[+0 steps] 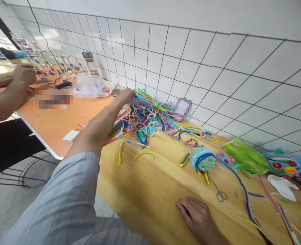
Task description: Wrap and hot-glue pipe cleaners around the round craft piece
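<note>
My left hand [126,96] reaches across to the far end of a heap of coloured pipe cleaners [150,114]. Its fingers curl down around some of them, with the tips partly hidden. On the bare wood, my right hand [198,217] rests loosely closed, and I see nothing in it. Nearest to that hand are small scissors [220,194] and a round ball wound in blue, green and white [202,159]. A green-and-yellow tool [184,160] lies beside the ball. One bent yellow pipe cleaner [144,154] lies apart from the heap.
A green packet [246,156] and a colourful fuzzy item [285,166] sit at the right along the tiled wall. A blurred phone-like object [182,109] leans there. On the orange table [71,127] is a plastic bag [93,86]; another person's hands [24,78] work at left.
</note>
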{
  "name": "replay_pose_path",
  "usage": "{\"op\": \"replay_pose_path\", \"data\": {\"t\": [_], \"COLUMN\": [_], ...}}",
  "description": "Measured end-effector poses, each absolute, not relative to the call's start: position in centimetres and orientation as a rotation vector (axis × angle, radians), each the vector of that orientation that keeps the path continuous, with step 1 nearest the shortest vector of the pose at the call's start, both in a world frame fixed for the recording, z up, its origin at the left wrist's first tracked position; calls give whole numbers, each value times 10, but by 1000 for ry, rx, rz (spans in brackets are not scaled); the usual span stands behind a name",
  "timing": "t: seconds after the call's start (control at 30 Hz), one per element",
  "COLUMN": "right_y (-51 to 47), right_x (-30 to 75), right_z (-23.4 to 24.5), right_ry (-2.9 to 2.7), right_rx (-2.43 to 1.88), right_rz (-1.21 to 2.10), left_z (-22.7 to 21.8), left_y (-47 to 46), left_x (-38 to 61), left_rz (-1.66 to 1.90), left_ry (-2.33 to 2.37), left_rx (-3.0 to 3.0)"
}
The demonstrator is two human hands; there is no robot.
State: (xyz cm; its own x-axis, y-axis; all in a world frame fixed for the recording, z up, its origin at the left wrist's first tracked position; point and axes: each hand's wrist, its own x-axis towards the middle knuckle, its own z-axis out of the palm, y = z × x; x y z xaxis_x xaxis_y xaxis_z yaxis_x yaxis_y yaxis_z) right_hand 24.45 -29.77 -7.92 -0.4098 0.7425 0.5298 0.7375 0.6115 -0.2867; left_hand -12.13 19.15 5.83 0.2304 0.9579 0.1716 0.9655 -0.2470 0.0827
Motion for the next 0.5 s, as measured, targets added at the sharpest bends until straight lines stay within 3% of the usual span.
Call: {"op": "replay_pose_path", "data": {"t": [0.23,0.5], "right_y": [-298,-298], "right_x": [244,244], "right_z": [-78,-79], "right_ry": [-2212,-2220], "right_rx": [-1186,-1182], "right_rz": [62,27], "left_z": [46,85], "left_y": [223,217], "left_x": [-126,-148], "left_rz": [-205,-567], "left_ry": [-1940,-2022], "left_rx": [-2409,-2265]}}
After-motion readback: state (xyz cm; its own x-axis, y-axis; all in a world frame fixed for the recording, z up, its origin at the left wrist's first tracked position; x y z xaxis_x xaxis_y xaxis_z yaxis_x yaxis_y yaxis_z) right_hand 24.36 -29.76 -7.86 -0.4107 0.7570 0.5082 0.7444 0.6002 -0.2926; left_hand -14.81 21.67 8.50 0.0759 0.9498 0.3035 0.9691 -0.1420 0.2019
